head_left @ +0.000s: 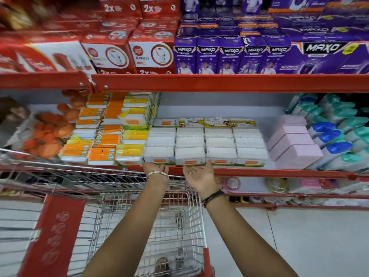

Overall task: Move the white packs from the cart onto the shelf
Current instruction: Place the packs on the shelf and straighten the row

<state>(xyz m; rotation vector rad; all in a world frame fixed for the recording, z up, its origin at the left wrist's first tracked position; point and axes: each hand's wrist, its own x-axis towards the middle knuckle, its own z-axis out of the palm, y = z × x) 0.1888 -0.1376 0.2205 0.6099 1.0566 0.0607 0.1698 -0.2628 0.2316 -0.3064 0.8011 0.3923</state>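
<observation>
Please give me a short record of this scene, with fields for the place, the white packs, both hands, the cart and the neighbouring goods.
place: shop aisle, red-edged shelf
white packs: four columns side by side on the middle shelf, flush at the front edge
left hand: open, fingertips against the front of the packs
right hand: open, palm up, at the shelf edge below the packs
cart: wire basket below the arms, no white packs visible inside
left neighbours: orange and yellow packs
right neighbours: pink boxes
</observation>
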